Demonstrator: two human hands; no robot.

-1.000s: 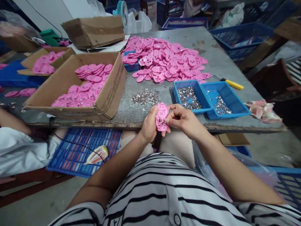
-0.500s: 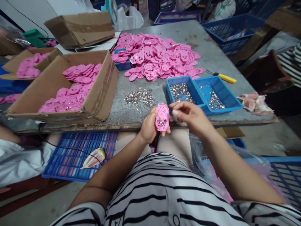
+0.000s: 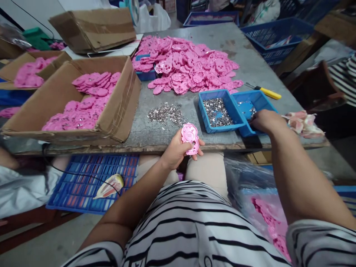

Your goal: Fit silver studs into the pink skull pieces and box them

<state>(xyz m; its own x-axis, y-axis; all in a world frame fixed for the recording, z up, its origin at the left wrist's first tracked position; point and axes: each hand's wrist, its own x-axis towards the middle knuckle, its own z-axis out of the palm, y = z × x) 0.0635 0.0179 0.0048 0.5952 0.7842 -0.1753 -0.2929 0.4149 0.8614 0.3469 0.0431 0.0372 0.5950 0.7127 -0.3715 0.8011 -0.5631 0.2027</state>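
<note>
My left hand grips a pink plastic casing piece just off the table's front edge, its thumb lying over the lower part. Small metal bits show in the casing beside the thumb. My right hand reaches down into the right blue tray, where small metal pieces lie. Its fingertips are hidden in the tray, so what they touch cannot be seen. Beside it stands the left blue tray, with many small metal parts inside. A loose heap of metal parts lies on the table left of the trays.
A large heap of pink casings covers the table's middle. At left stands a cardboard box holding more casings. A yellow-handled tool lies behind the trays, and crumpled peel-like scraps sit at the right corner. Another person's sleeve shows at left.
My right hand has moved right, away from the pink casing and into the right blue tray. My left hand keeps the casing, with its thumb now across the lower part.
</note>
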